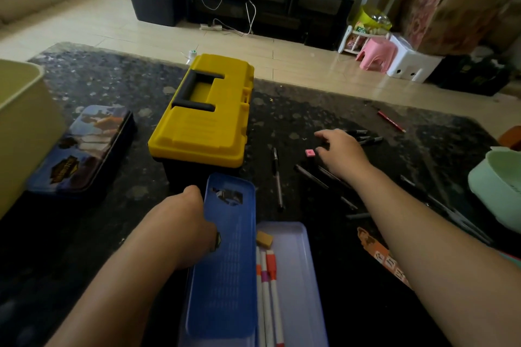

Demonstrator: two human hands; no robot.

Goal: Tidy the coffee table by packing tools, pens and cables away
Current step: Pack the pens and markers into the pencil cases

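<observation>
Left hand grips the raised blue pencil-case lid, fingers hidden behind it. Right hand hovers slack over black pens right of the yellow toolbox, perhaps touching one. Dark speckled coffee table, tiled floor beyond.

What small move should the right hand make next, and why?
Probably close on the black pens just past its fingers and carry them to the pencil case. The right hand is open right beside them, the case has room, and the left hand holds the blue lid open.
</observation>
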